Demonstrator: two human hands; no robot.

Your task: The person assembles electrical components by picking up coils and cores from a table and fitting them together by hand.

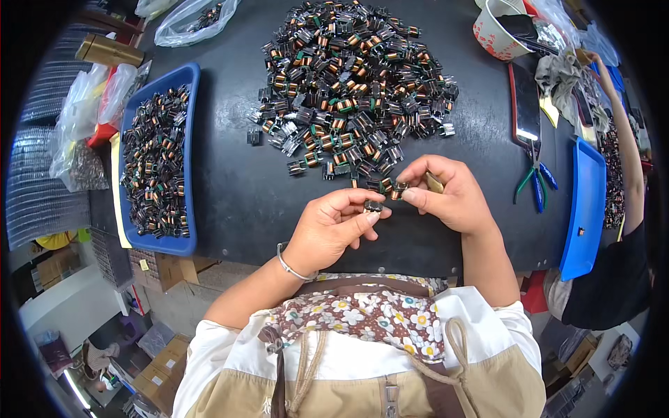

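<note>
My left hand [331,226] pinches a small black coil part [373,206] between thumb and fingertips. Close beside it, my right hand [449,195] grips another wire-wound coil [398,191], whose copper winding shows, by thumb and forefinger. A flat brownish-gold piece [434,182] is tucked among the right fingers; its kind I cannot make out. Both hands are over the near part of the black table [230,160], just short of a large heap of coils [348,90] with black bodies, copper windings and metal pins.
At left stands a blue tray [194,139] full of coils. On the right lie a second blue tray [589,209] holding one small part, pliers [535,182], a dark red-edged flat object [524,104] and a patterned tub [496,35]. Another person's arm [627,139] reaches in at far right.
</note>
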